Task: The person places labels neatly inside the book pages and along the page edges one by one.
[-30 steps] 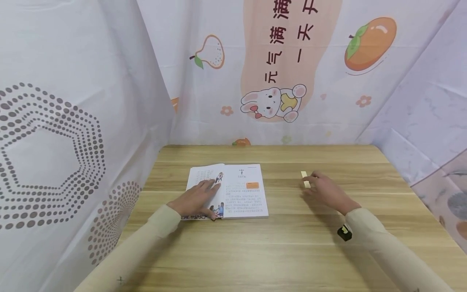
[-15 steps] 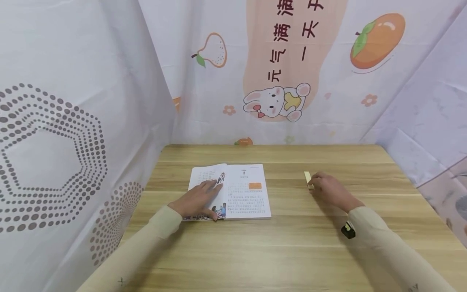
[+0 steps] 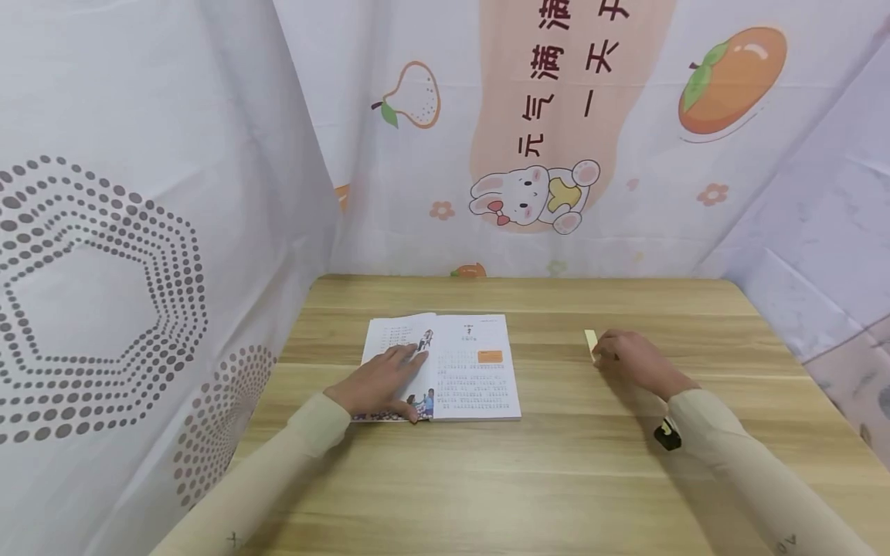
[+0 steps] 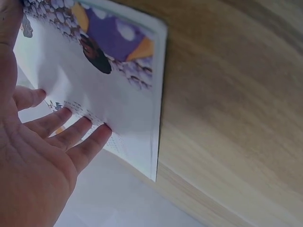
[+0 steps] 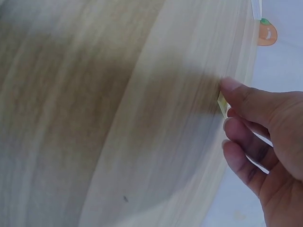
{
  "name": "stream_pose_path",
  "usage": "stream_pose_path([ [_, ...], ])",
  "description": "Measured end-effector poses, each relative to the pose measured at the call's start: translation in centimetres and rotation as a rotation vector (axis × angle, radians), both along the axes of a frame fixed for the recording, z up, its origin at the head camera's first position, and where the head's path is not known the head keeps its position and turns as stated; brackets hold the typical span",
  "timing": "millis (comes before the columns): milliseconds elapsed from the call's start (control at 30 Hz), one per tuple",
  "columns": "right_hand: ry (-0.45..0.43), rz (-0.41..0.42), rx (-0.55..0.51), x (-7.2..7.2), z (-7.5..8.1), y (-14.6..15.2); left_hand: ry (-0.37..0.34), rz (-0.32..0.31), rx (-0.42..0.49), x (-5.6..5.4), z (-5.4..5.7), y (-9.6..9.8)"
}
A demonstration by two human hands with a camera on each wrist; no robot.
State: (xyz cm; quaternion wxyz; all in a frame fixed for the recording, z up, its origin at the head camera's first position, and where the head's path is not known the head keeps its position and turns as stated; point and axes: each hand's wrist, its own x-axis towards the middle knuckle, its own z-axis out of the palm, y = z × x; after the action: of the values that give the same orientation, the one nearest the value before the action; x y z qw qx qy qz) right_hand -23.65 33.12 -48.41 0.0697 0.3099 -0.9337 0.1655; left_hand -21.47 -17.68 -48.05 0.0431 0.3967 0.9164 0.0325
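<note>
An open book [image 3: 480, 386] with printed text and colour pictures lies on the table, left of centre in the head view. My left hand [image 3: 378, 382] rests on its left page, fingers spread. In the left wrist view the fingertips [image 4: 105, 130] of that hand touch the page. To the right of the book, my right hand [image 3: 640, 367] pinches the near end of a narrow pale yellow strip [image 3: 591, 340]. The right wrist view shows the thumb and forefinger at the strip [image 5: 221, 101], most of which they hide.
A wooden table [image 3: 445, 486] spans the space under both arms. White patterned curtains [image 3: 389, 177] hang behind it and along the sides. A small black device [image 3: 667, 435] sits at my right wrist.
The fingers of my right hand have drawn together on the strip's near end, and the strip has turned slightly. My left hand stays on the book. The head view has shifted a little.
</note>
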Motion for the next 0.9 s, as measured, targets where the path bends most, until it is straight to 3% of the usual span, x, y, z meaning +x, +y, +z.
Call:
stream_pose_path([
  [233, 0.087, 0.042, 0.005, -0.4, 0.0, 0.0, 0.001, -0.008, 0.012, 0.0, 0.2, 0.1],
  [433, 0.045, -0.003, 0.016, -0.8, -0.1, -0.5, -0.014, 0.004, -0.005, 0.1, 0.2, 0.0],
  [633, 0.004, -0.073, 0.098, -1.5, 0.2, -0.8, -0.001, -0.006, 0.007, 0.1, 0.2, 0.2],
  [900, -0.015, -0.094, 0.179, -2.1, 0.9, -1.7, 0.015, 0.006, -0.002, 0.1, 0.0, 0.2],
])
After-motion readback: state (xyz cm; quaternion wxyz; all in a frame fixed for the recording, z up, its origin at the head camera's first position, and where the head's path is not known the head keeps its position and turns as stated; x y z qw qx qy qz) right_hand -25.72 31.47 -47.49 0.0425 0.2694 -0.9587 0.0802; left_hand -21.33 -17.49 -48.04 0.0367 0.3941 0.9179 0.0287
